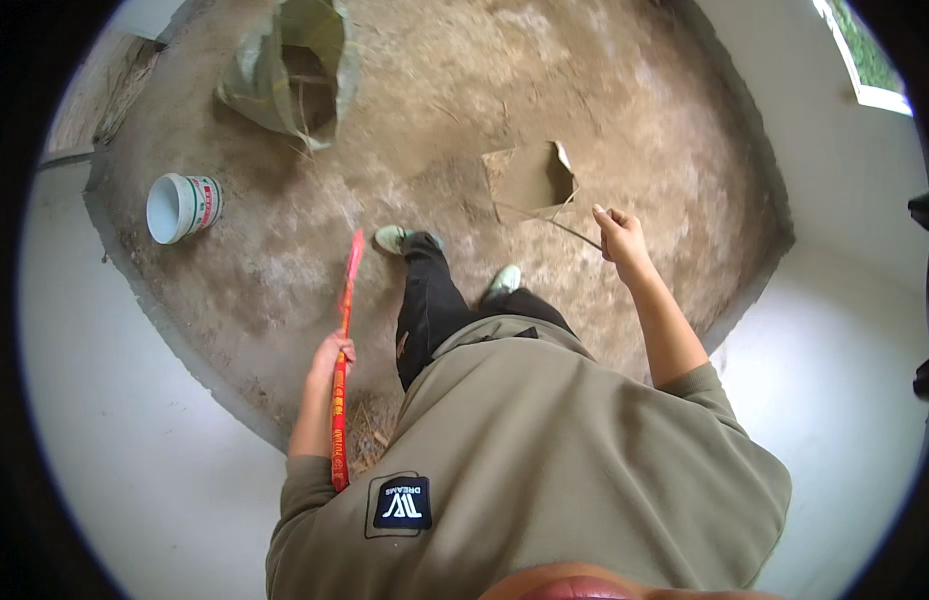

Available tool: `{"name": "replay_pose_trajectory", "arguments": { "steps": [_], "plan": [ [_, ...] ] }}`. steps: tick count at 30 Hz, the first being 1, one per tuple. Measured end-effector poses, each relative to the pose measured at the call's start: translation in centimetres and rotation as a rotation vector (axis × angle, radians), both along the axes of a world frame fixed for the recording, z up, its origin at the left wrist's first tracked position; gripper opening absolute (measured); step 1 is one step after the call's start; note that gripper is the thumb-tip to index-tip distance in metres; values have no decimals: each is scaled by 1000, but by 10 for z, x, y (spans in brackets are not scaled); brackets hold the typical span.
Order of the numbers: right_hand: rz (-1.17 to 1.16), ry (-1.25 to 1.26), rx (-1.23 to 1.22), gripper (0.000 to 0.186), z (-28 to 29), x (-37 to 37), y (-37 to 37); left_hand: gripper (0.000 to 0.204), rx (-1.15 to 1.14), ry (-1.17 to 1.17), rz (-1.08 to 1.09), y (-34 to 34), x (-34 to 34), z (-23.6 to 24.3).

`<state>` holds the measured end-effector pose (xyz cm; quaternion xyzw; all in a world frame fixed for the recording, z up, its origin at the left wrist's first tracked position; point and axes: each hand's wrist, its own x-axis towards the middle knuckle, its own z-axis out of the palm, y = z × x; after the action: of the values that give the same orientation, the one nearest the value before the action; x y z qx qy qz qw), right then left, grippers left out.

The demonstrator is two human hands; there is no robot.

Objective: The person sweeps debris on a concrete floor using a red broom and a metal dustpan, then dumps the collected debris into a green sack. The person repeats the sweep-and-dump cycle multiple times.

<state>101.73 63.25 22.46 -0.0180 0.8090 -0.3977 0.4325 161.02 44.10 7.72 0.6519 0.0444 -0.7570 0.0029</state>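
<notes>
My left hand is closed around a long stick in red plastic with yellow print, upright beside my left leg. Straw-like bristles show beside its near end; whether they are joined to it I cannot tell. Out to the right, my right hand is closed at the end of a thin rod-like handle. That handle runs to a tan, box-shaped dustpan, which rests on the floor ahead of my feet, its dark open side facing right.
A large woven sack stands open at the far left. Nearer, a white bucket with red and green marks lies tipped on its side. The rough dirt floor meets white walls on both sides. A window is at the upper right.
</notes>
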Motion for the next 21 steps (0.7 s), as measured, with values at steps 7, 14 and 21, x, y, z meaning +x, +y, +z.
{"name": "replay_pose_trajectory", "arguments": {
  "steps": [7, 14, 21],
  "plan": [
    [-238, 133, 89, 42, -77, 12, 210, 7, -157, -298, -266, 44, -36, 28],
    [-267, 353, 279, 46, -106, 44, 353, 11, -389, -519, -981, 54, -133, -27],
    [-368, 334, 498, 48, -99, 93, 430, 7, -456, -121, -1078, 43, -347, -99]
  ]
}}
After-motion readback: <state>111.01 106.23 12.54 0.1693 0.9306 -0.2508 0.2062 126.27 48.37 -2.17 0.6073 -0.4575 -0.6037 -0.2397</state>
